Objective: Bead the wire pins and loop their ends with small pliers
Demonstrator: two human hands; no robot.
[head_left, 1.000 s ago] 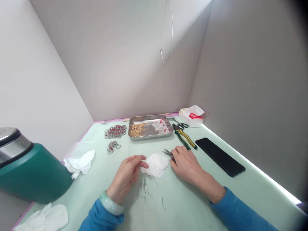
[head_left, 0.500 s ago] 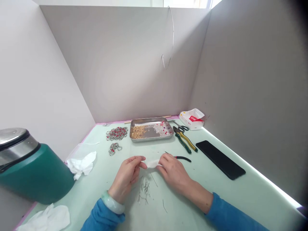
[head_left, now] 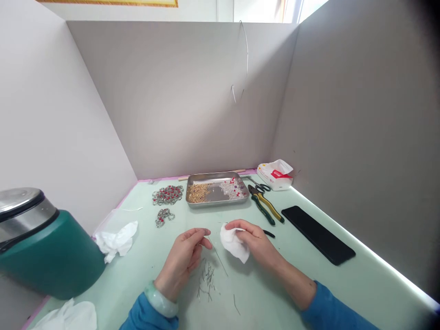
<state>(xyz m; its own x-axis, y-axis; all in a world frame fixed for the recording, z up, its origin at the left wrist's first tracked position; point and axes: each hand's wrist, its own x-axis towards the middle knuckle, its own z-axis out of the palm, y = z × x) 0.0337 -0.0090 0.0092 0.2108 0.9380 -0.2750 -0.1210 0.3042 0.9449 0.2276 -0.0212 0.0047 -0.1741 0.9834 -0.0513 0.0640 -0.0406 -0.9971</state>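
My left hand (head_left: 185,256) is closed, its thumb and finger pinching a thin metal wire (head_left: 219,259) that slants down to the right over the table. In my right hand (head_left: 254,240) a crumpled white tissue (head_left: 234,243) is gripped between thumb and fingers, just right of the wire and apart from it. Below the hands lies a small heap of short wire pieces (head_left: 207,277), with one bent piece (head_left: 236,305) off to its right. Behind my right hand the black handle of a tool (head_left: 269,233) shows; the rest is hidden.
Farther back stands a metal tray (head_left: 216,205) of gold and clear-red beads. Left of it lie beaded chains (head_left: 167,195). Pliers (head_left: 264,206), scissors (head_left: 261,187), a tissue pack (head_left: 275,176) and a black phone (head_left: 318,233) are rightward. A green flask (head_left: 51,256) stands left, near crumpled tissues (head_left: 117,238).
My right hand has drawn away from my left and lifted the tissue, which now hangs folded in its fingers. The left hand still pinches the wire. The view has tilted up slightly.
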